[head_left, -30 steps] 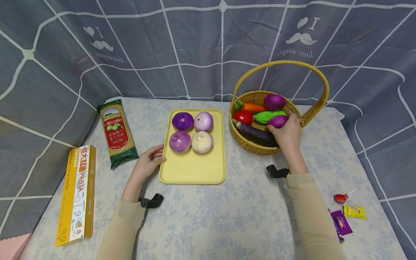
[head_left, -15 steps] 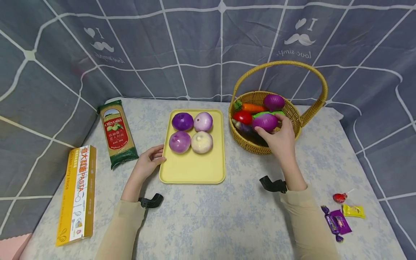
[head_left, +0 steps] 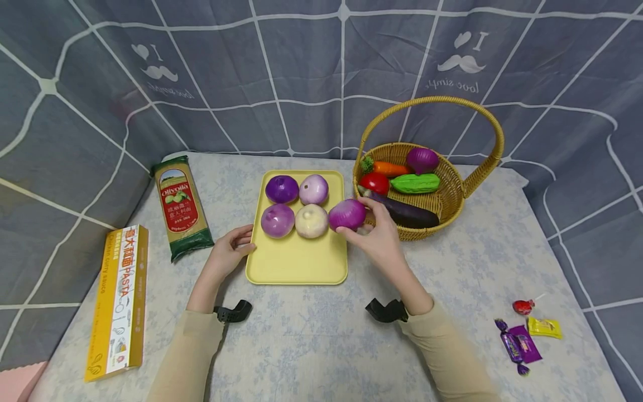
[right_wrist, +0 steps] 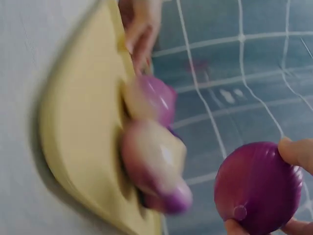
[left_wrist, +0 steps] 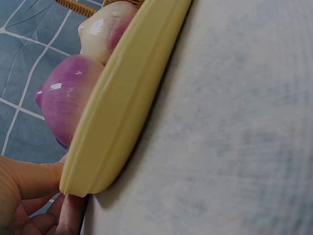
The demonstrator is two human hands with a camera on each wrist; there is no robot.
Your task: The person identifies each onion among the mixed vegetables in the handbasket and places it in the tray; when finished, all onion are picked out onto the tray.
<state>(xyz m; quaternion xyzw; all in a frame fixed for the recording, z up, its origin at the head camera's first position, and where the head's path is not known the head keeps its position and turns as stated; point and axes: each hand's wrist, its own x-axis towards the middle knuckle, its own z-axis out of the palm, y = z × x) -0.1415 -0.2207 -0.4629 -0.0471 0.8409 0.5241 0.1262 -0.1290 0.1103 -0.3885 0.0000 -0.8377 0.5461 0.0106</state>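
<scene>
My right hand [head_left: 374, 234] grips a purple onion [head_left: 347, 214] [right_wrist: 257, 188] just above the right edge of the yellow tray [head_left: 301, 262], between the tray and the wicker basket [head_left: 449, 198]. Several onions lie on the tray in two rows, among them a dark purple one [head_left: 282, 188] and a pale one [head_left: 311, 220]. My left hand [head_left: 232, 249] holds the tray's left front corner, and in the left wrist view its fingers [left_wrist: 29, 178] touch the tray rim [left_wrist: 117, 122]. In the basket lie another purple onion [head_left: 422, 159], a carrot [head_left: 392, 167], a tomato [head_left: 374, 182], a green gourd [head_left: 414, 183] and an eggplant [head_left: 406, 212].
A green pasta packet [head_left: 181, 206] and a yellow pasta box [head_left: 119, 293] lie left of the tray. Wrapped candies [head_left: 522, 343] and a red lollipop [head_left: 523, 306] lie at the right front. Grey patterned cloth walls surround the table [head_left: 321, 340].
My right hand lifted the purple onion out of the basket and carried it left to the tray's right edge. The left hand stayed on the tray corner.
</scene>
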